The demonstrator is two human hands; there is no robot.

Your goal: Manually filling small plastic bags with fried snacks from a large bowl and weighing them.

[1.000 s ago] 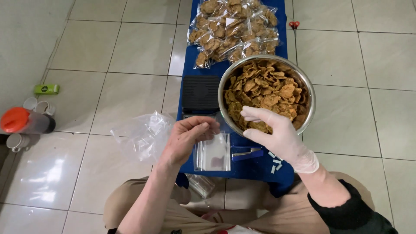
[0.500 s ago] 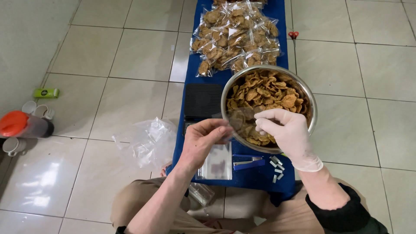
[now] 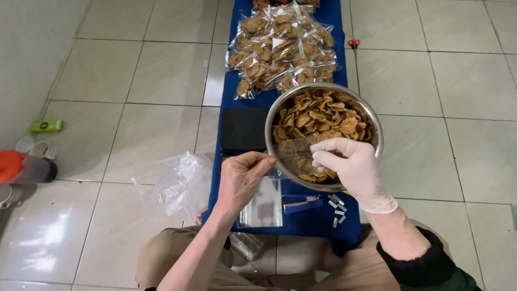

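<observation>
Left hand: my bare left hand pinches one edge of a small clear plastic bag, fingers closed on the film, at the near rim of the bowl.
Right hand: my white-gloved right hand is curled at the bag's other edge, over the chips; whether it grips the film or a chip I cannot tell.
Bag position: held above the round steel bowl of brown fried chips, mouth towards the chips.
Risk, spill: in my judgement the thin film could slip from a two-finger pinch; chips would drop onto the cloth or my lap.
Risk, bowl: it sits at the edge of the narrow blue cloth; a push from my wrist could tip it.
Surface: the cloth also bears a black square scale, a stack of empty clear bags, a blue stapler with loose staple strips, and a heap of filled chip packets.
Room: pale glossy floor tiles; a crumpled clear plastic sack to the left; an orange-lidded container and a green object by the wall.
</observation>
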